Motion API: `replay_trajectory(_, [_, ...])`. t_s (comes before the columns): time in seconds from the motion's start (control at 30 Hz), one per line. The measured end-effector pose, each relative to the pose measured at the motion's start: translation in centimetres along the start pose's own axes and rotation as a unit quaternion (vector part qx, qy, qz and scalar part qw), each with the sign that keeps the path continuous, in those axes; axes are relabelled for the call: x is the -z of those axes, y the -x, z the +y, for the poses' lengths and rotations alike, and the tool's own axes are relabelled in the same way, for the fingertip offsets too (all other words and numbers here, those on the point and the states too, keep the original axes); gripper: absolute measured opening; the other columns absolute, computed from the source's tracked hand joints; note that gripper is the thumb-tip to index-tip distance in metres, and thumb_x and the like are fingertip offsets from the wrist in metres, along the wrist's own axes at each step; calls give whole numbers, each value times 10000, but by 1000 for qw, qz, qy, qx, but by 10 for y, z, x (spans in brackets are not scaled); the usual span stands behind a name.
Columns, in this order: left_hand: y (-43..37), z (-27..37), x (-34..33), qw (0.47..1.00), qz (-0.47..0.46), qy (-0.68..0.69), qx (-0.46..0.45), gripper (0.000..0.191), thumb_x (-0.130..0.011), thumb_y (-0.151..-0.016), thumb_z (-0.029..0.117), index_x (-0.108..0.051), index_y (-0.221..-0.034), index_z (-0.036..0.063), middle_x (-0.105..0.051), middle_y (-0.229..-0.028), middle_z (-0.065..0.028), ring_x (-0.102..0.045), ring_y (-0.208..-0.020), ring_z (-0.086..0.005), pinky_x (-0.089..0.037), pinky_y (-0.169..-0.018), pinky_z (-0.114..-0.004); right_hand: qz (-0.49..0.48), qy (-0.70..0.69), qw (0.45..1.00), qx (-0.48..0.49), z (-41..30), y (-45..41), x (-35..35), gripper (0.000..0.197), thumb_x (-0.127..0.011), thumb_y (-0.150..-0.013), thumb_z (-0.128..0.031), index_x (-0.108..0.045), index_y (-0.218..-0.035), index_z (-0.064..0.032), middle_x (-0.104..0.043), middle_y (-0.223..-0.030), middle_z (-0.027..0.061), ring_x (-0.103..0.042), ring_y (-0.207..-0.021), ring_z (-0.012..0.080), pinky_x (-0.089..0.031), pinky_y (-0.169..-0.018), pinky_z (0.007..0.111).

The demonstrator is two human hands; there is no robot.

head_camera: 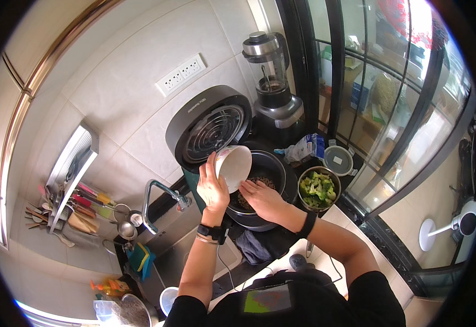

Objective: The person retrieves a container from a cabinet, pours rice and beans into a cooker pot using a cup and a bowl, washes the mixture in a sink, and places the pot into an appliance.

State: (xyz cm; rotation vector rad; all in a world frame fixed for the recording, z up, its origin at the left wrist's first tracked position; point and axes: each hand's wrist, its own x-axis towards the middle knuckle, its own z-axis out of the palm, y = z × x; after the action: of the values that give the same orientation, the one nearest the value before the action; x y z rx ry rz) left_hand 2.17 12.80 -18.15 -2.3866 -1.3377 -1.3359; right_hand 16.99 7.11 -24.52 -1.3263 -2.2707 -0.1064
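Observation:
My left hand grips a white bowl with a printed floral pattern on its outside. The bowl is tipped on its side above the dark inner pot of an electric cooker, its mouth facing right. Small brown grains lie on the pot's bottom. Over the pot, my right hand reaches in with its fingertips at the bowl's lower rim; nothing shows in its grasp. Whether the fingertips touch the rim is hard to see. Behind the bowl, the cooker's round lid stands raised on its hinge.
A steel pot of broccoli and a clip-lock lid sit right of the cooker, near a plastic package. A blender stands behind. Left are a faucet and sink; a dark cloth lies in front.

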Motion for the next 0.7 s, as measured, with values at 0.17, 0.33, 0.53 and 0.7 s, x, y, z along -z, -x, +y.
replay_trajectory(0.17, [-1, 1, -1, 1000, 12, 5, 0, 517, -469, -737, 64, -443, -1254, 87, -543, -1034, -194, -578, -821, -398, -495, -685, -426, 41, 19, 998, -37, 2, -8, -2, 369, -444, -825, -118, -494, -1151, 49, -519, -1196, 184, -491, -1137, 284, -392, -940, 387])
replay_trajectory(0.33, [-3, 6, -4, 1000, 0, 6, 17, 514, -464, -738, 68, -446, -1252, 87, -543, -1052, -196, -576, -841, -401, -496, -701, -431, 60, -27, 998, 24, 0, -16, -4, 382, -444, -821, -116, -482, -1165, 44, -520, -1194, 171, -491, -1131, 266, -398, -926, 372])
replay_trajectory(0.53, [-2, -6, 0, 999, 19, 12, 34, 480, -458, -768, 93, -451, -1248, 91, -547, -1054, -195, -576, -856, -400, -494, -719, -435, 9, 89, 994, -66, 3, -7, 0, 383, -469, -795, -105, -523, -1140, 53, -481, -1261, 161, -466, -1175, 245, -392, -933, 353])
replay_trajectory(0.7, [-2, -4, -3, 998, 20, 29, 46, 455, -446, -791, 94, -453, -1245, 94, -549, -1058, -195, -578, -845, -402, -491, -719, -434, 43, 68, 997, -19, 8, -6, 0, 399, -469, -803, -121, -506, -1165, 44, -481, -1264, 151, -480, -1160, 245, -406, -930, 361])
